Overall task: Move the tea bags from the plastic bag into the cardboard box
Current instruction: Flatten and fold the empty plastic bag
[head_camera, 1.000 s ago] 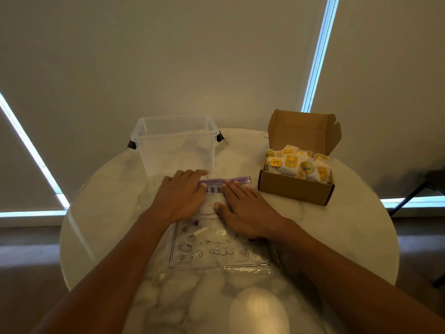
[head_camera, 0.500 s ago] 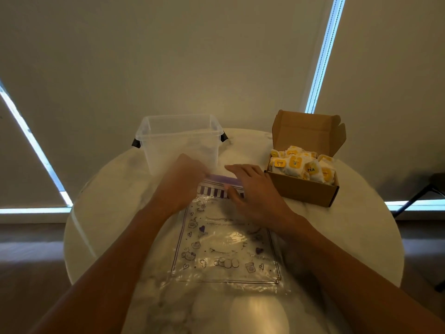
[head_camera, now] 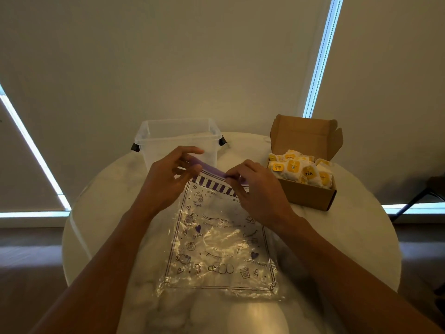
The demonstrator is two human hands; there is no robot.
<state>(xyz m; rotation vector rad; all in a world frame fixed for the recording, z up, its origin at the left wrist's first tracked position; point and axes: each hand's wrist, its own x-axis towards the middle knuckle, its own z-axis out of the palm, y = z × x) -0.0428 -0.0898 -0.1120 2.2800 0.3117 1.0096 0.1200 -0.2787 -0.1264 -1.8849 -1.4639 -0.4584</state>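
Observation:
A clear plastic bag (head_camera: 216, 242) with purple drawings and a purple zip strip lies flat on the round marble table (head_camera: 349, 237); I see no tea bags in it. My left hand (head_camera: 166, 182) pinches the left end of the zip strip and lifts it off the table. My right hand (head_camera: 257, 189) pinches the strip's right end. The brown cardboard box (head_camera: 305, 192) stands open at the right, heaped with several white tea bags (head_camera: 301, 168) that have yellow labels.
A clear plastic tub (head_camera: 178, 141) with black handles stands behind the bag, just beyond my left hand. Closed blinds hang behind the table. A dark chair leg (head_camera: 414, 201) shows at the far right, off the table.
Both hands went from pressing flat on the bag's top edge to pinching the zip strip and raising it. The bag now lies further unfolded toward me.

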